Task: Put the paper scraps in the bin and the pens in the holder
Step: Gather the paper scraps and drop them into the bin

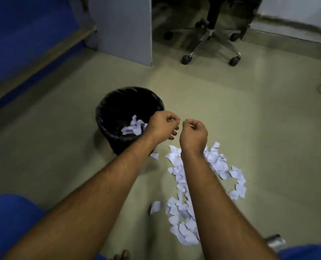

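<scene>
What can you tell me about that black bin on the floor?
The bin is round and black, lined with a crinkled black bag folded over its rim. It stands upright on the pale floor, open-topped, with a few white paper scraps inside. The left hand is above its near rim; whether it touches is unclear.

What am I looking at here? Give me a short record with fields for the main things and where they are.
bin: black, on the floor, some paper scraps inside
loose scraps: white pile on the floor, right of the bin
left hand: over the bin's rim, fingers curled
right hand: raised beside it, fingers curled
office chair: behind
pens: none visible
</scene>
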{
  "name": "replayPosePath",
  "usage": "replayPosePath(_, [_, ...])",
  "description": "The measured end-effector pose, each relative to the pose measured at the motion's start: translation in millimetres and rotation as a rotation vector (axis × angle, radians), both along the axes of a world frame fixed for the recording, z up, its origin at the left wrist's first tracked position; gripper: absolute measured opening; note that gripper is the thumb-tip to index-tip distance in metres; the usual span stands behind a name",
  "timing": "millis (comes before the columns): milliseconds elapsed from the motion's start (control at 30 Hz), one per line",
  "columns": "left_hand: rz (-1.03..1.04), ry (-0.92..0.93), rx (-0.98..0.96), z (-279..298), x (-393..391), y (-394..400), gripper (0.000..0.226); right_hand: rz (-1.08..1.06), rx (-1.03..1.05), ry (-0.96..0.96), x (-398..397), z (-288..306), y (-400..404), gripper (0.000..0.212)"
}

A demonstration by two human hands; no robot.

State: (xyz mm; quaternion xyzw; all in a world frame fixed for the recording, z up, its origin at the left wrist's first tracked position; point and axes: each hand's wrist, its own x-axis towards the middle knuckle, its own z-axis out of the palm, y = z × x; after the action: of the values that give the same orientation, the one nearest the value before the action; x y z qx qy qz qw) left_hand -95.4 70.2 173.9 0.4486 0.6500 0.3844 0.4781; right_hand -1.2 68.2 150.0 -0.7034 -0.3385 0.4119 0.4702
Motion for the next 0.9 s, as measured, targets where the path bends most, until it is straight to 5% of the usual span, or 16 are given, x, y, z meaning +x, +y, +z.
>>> replayPosePath(233, [-0.296,0.411,-0.204,-130.4,74.8,-34.9,0.036,-0.049,-0.329,-0.268,83.9,-108.2,-51.1,0.022])
replayPosePath(467, [-0.53,0.906,-0.102,-205.3,100.3,-38.1,0.068,0.139,-0.608,-0.692,141.3,-192.8,-91.0,0.072])
replayPosePath(567, [-0.691,0.944,-0.214,-220.9,101.1,-20.1,0.089,0.243,-0.787,-0.698,146.3,-211.0,-94.3,0.082])
replayPosePath(800, [-0.828,0.884,-0.291,-226.5,102.7,-35.4,0.091,0.373,-0.466,-0.691,124.1,-208.7,-99.3,0.076])
replayPosePath(900, [-0.868,0.992,-0.28,-231.5,99.5,-44.4,0.096,0.471,-0.43,-0.77,122.5,-210.3,-102.7,0.081])
